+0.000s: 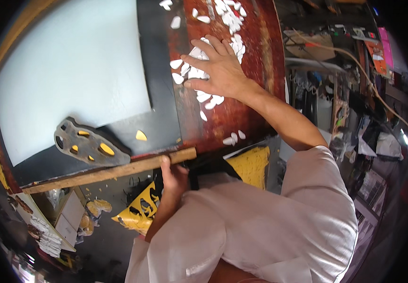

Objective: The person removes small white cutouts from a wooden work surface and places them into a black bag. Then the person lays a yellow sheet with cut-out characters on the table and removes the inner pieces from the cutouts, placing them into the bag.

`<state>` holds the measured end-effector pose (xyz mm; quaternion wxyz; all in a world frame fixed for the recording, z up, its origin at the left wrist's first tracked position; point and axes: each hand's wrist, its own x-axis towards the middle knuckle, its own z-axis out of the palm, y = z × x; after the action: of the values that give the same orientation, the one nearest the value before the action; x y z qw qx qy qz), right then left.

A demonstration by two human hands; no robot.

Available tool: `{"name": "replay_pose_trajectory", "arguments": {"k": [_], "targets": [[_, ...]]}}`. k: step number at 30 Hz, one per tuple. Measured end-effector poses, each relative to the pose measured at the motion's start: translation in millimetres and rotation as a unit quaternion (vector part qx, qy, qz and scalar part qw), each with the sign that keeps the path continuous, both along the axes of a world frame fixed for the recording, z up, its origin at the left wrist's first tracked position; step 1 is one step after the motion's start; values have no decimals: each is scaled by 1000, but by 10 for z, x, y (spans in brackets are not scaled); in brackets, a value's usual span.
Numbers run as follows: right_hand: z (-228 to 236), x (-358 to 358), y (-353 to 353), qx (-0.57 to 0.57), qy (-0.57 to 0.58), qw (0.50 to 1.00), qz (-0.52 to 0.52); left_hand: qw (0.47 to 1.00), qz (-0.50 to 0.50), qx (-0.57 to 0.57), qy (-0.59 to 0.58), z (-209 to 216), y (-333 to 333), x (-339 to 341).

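I see my right hand (218,66) spread flat, fingers released, pressing on a scatter of small white cut-out pieces (230,21) on the reddish-brown table (256,108). My left hand (172,177) is clenched around a wooden strip (105,173) running along the table's near edge. A black mat (161,89) carries a large pale sheet (71,70), and a grey perforated template (88,144) rests near the mat's near edge. Beyond the table's right edge the room is packed with cluttered shelves (355,94).
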<state>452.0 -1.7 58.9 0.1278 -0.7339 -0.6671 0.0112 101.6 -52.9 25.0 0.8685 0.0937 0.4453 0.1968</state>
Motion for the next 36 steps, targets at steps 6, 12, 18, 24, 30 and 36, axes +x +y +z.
{"name": "replay_pose_trajectory", "arguments": {"k": [6,12,18,24,30,36], "targets": [[112,-265,-652,-15,13,1000,-25,972,-194,80,103,-22,-224,-56],[139,-425,-1093,-9,28,999,-38,917,-326,89,213,-154,-284,178],[165,-628,-1368,-1,56,997,-46,914,-355,-64,187,-284,7,471],[237,-1054,-1803,14,103,994,-23,900,-376,-89,203,-194,-19,511],[143,-1289,-2150,70,127,989,18,907,-357,-117,192,-198,16,463],[231,-1315,-2354,57,178,978,95,885,-402,-108,206,-118,64,446]]}}
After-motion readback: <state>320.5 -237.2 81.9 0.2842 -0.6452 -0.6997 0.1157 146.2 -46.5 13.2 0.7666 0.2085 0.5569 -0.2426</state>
